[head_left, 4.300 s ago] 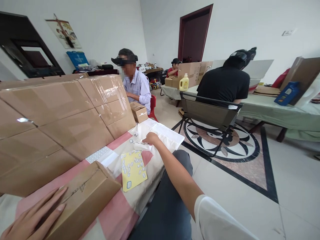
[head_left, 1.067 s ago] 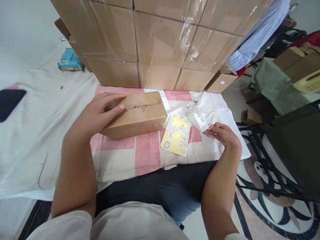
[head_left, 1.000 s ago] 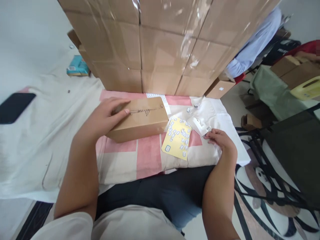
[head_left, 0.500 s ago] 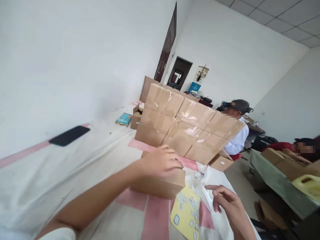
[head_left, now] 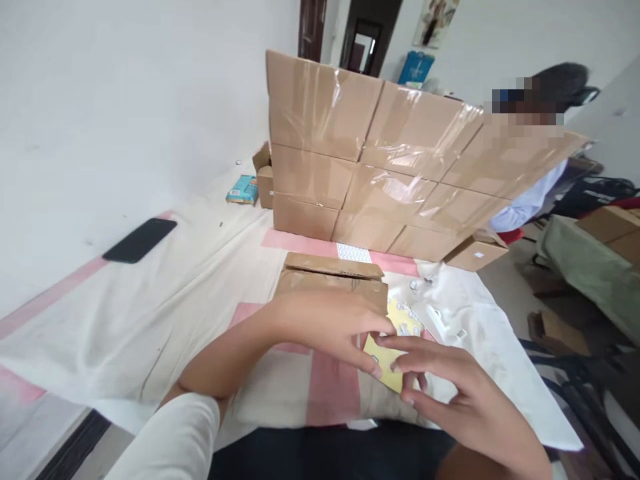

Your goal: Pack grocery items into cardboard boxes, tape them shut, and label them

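Yellow rectangular paper sheet [head_left: 385, 360] bearing small white labels [head_left: 403, 329], on cream-and-pink cloth-covered table [head_left: 200, 300], beneath left hand [head_left: 327, 325] and right hand [head_left: 470, 395]; fingers curled, grasp or release impossible to tell. Possible fault: labels displaced by brushing fingers. Alongside: brown cardboard box [head_left: 333, 281].

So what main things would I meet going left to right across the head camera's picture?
Black phone → blue packet → small open carton → brown box in front → yellow sheet → white-labelled carton at the end.
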Tool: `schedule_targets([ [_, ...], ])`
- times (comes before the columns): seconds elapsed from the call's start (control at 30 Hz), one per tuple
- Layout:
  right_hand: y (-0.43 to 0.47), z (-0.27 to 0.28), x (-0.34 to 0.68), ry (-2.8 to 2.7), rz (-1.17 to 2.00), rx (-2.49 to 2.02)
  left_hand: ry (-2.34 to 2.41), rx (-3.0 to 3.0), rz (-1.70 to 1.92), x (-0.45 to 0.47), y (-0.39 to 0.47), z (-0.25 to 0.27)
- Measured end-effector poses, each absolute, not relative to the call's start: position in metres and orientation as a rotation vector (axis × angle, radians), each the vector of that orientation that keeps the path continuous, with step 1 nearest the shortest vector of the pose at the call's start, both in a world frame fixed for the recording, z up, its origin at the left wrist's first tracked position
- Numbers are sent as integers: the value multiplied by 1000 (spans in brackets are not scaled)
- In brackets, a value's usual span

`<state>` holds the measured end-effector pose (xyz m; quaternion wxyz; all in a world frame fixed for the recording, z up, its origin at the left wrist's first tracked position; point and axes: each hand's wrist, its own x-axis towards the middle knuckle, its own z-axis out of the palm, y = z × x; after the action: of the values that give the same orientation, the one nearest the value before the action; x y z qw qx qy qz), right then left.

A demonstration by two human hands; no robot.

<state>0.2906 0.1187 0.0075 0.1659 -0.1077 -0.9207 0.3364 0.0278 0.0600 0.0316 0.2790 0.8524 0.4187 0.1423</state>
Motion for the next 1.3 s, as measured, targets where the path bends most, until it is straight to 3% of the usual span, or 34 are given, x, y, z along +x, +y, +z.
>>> schedule_targets([
  [0.23,121,4,296,-2589,929,-379,1200,2377,572,39,66,27],
  [0.6,107,3,287,-2605,825,-382,1216,2316,595,32,52,30],
  [0.77,102,1,282,-2559,919,-431,1304,2387,572,32,48,30],
  [1.07,111,-12,252,-2266,1014,-1051,1518,2724,548,34,38,32],
  [1.17,112,-14,244,-2175,1025,-1138,1645,2944,704,33,42,28],
  [1.3,124,-17,248,-2209,776,-1312,1872,2801,1123,17,34,39],
])
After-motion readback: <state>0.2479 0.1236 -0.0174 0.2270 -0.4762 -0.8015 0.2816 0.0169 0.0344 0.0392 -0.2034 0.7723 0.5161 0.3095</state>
